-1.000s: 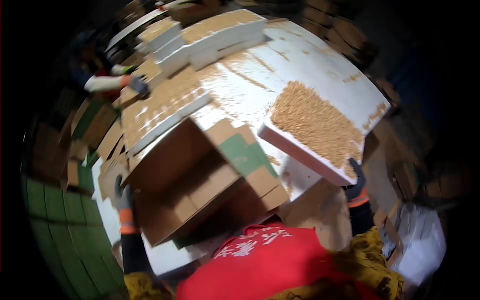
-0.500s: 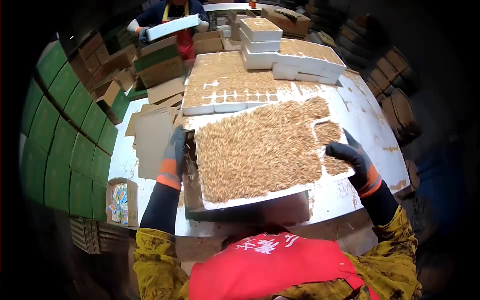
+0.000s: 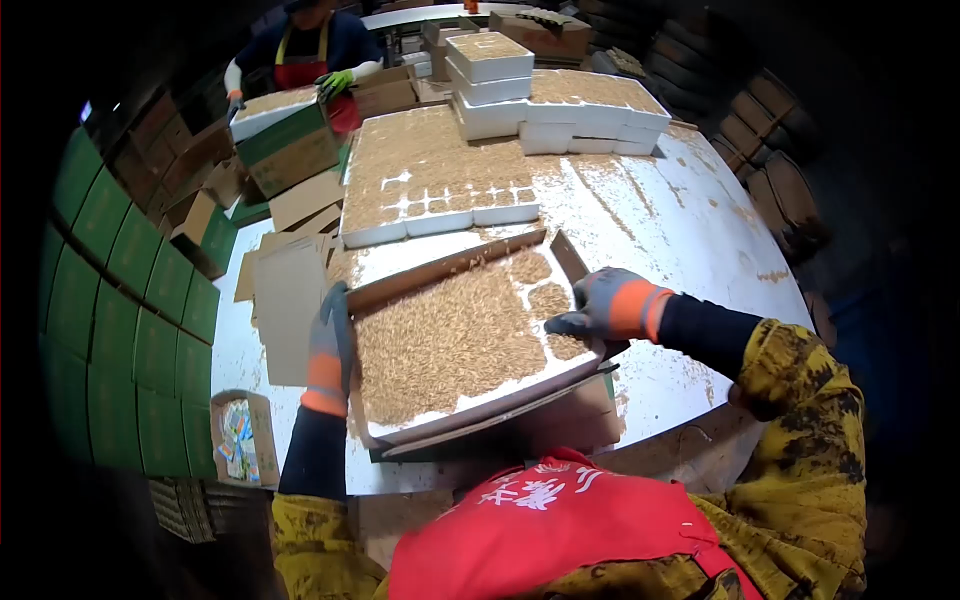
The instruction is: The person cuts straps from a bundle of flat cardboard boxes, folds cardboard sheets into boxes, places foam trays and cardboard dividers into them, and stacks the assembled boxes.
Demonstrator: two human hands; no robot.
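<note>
A white foam tray full of tan grains sits tilted in the mouth of a cardboard box, with the box's flaps around it. At the box's left side is my left hand, gloved in grey and orange, its fingers pressed together along the edge. My right hand, gloved the same way, is closed on the tray's right part, its fingertips over the small compartments there.
Filled foam trays cover the far left of the white table, with stacked trays behind. Flat cardboard lies left, near a small box of packets and green boxes. Across the table a co-worker handles a tray over a box.
The tray has moved down into the box, and my right hand has shifted left and inward over it. The co-worker's tray has come down onto a box.
</note>
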